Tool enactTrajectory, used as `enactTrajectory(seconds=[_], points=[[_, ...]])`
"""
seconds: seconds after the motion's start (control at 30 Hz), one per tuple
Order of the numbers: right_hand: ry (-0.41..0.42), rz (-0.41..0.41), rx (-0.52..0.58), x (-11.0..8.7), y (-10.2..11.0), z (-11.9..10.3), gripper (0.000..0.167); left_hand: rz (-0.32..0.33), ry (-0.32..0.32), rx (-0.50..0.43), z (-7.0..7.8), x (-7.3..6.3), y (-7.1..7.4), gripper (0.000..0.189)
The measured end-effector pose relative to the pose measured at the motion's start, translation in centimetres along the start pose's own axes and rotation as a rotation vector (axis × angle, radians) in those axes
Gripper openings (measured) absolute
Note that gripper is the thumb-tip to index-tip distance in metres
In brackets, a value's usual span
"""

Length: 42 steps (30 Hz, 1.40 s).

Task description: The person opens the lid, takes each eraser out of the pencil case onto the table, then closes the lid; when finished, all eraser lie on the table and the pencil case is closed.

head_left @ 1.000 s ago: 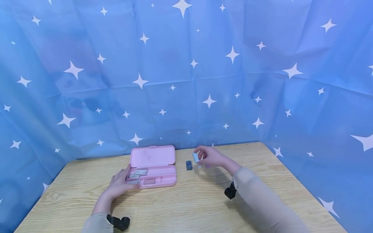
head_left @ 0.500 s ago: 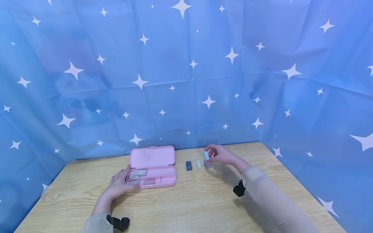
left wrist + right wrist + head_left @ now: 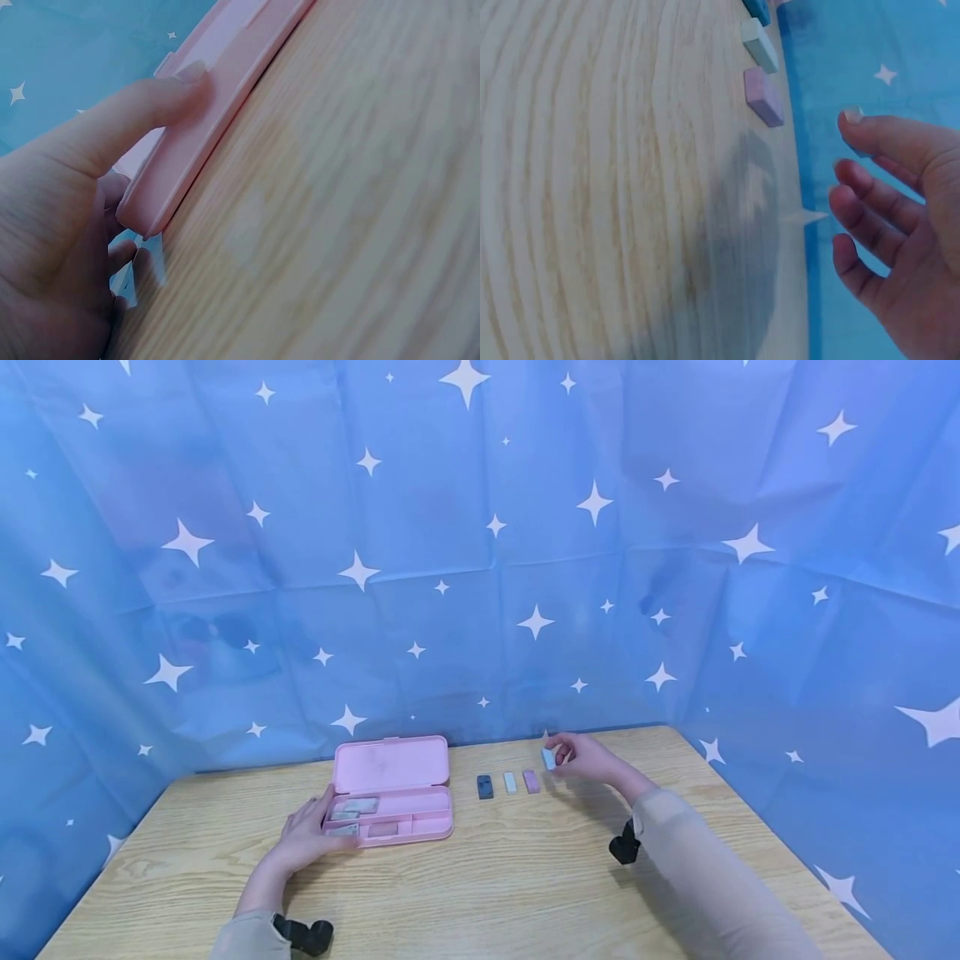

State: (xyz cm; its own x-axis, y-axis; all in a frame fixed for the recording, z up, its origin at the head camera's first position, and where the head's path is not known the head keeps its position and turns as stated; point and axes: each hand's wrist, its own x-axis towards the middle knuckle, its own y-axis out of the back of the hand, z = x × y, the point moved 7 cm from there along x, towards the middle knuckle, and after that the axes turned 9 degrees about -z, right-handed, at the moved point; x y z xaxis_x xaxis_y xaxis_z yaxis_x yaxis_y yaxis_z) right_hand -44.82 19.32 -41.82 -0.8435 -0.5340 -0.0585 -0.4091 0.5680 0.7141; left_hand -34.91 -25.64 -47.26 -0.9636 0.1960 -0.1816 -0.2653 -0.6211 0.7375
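My right hand [image 3: 588, 758] pinches a light blue eraser [image 3: 548, 759] between thumb and fingers, over the table's far side; in the right wrist view the thumb mostly hides it. Just left of it lie a purple eraser [image 3: 531, 782], a white eraser [image 3: 510, 783] and a dark blue-grey eraser [image 3: 485, 787], spaced out in a row. A pink pencil case [image 3: 392, 762] stands with its lid up. Its left end is held by my left hand [image 3: 303, 835], whose thumb lies along the front wall [image 3: 180, 154] in the left wrist view.
Inside the case, several pale blocks [image 3: 363, 805] lie in the left part, and a pinkish block [image 3: 383, 829] is in the front compartment. Behind the wooden table [image 3: 465, 893] hangs a blue curtain [image 3: 450, 635] with white stars, close to the far edge.
The right hand has moved to the right with the light blue eraser, past the white and purple ones, which now show fully. The left hand and pencil case have stayed put.
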Motion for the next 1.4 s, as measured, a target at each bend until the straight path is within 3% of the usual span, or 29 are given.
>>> enactTrajectory(seconds=[0.4,1.4], points=[[-0.037,-0.014,0.011,0.1,-0.7,2.0,0.040,0.008,-0.010,0.004,-0.4,0.3,0.0,0.121],[-0.042,-0.068,-0.044,0.2,-1.9,2.5,0.040,0.015,-0.003,-0.013,-0.2,0.2,0.0,0.121]])
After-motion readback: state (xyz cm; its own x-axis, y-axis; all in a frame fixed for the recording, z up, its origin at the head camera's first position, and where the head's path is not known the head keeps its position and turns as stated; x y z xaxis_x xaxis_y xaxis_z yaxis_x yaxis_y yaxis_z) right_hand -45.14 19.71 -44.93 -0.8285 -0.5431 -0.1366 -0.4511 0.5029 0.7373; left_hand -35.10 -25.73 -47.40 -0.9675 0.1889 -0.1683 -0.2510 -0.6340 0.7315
